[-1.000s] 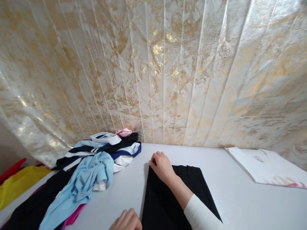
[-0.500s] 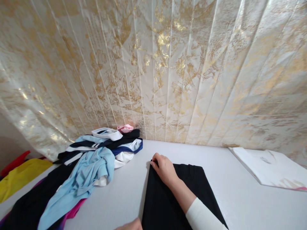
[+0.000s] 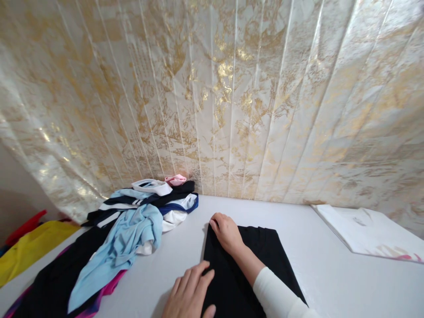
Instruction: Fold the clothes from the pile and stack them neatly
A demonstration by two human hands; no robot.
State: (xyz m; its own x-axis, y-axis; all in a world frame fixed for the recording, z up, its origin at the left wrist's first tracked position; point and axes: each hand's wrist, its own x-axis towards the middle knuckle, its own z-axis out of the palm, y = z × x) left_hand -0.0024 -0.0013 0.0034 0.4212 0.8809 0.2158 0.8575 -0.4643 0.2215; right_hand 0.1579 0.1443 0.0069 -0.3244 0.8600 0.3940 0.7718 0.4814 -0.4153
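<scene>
Black garment [image 3: 261, 254] folded on white table [image 3: 338, 282]

The garment lay short of the table's far edge, its long axis directed toward that edge. The right hand [image 3: 225, 232] was curled at its far-left corner; whether it gripped cloth could not be determined. The left hand [image 3: 188, 289], fingers spread, overlapped its left side. Gold-patterned sheeting [image 3: 245, 101] hung behind the far edge.

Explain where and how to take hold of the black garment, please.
The black garment is probably best gripped by its straight left edge, from the left: it lies flat, the right hand at that edge's far corner, the left hand nearer.
</scene>
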